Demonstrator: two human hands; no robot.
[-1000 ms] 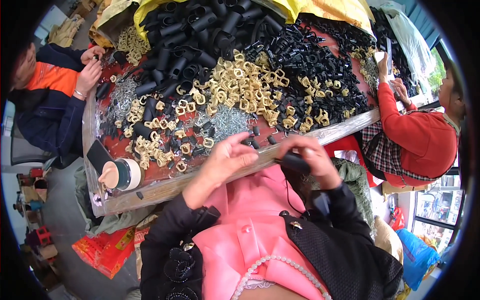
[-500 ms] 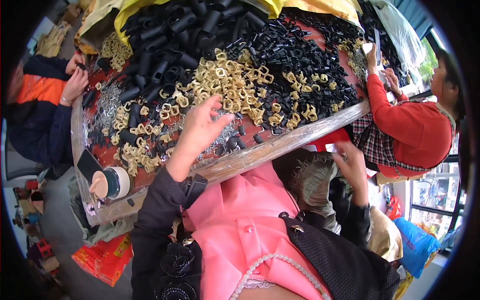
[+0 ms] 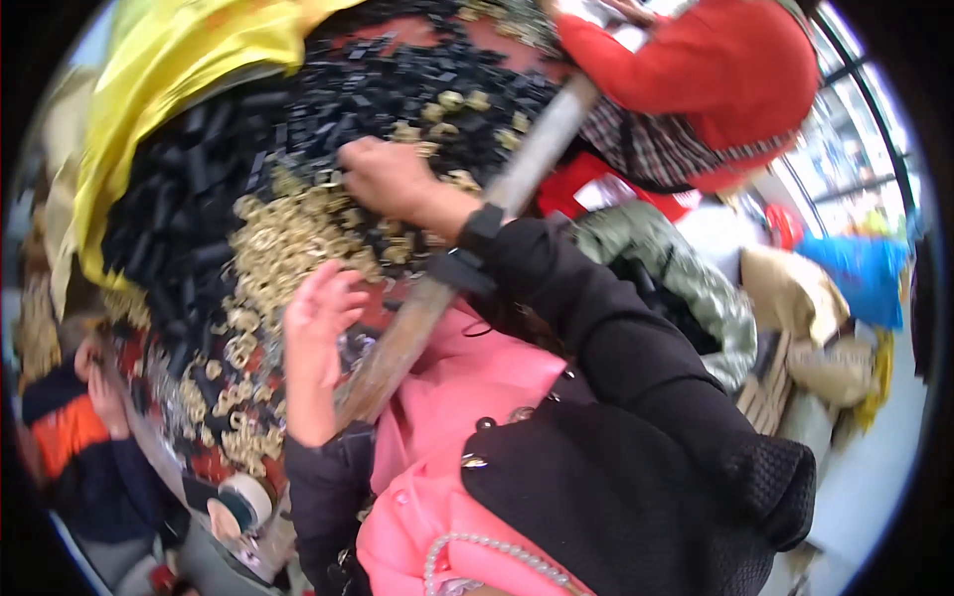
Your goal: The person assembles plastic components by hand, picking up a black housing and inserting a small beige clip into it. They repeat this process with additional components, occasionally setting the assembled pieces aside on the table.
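My left hand (image 3: 320, 316) is above the near edge of the table, beside a heap of beige ring-shaped clips (image 3: 283, 238). Its fingers are bent and apart, and nothing shows in them. Stretched out over the table, my right hand (image 3: 393, 181) is at the border between the beige clips and a spread of small black plastic parts (image 3: 368, 99). Its fingers are curled together, and whatever they may hold is hidden. Larger black tube pieces (image 3: 174, 189) lie farther left. The picture is blurred by motion.
A wooden rail (image 3: 397, 348) edges the table. A co-worker in red (image 3: 696, 79) is at the far right, another in dark and orange (image 3: 79, 447) at the left. A round tub (image 3: 243, 497) stands by the left corner. An open green-grey sack (image 3: 730, 328) sits right of me.
The view has turned and shifted right. My right hand has gone from beside my body, off the table, to over the black parts. My left hand stays near the beige clips.
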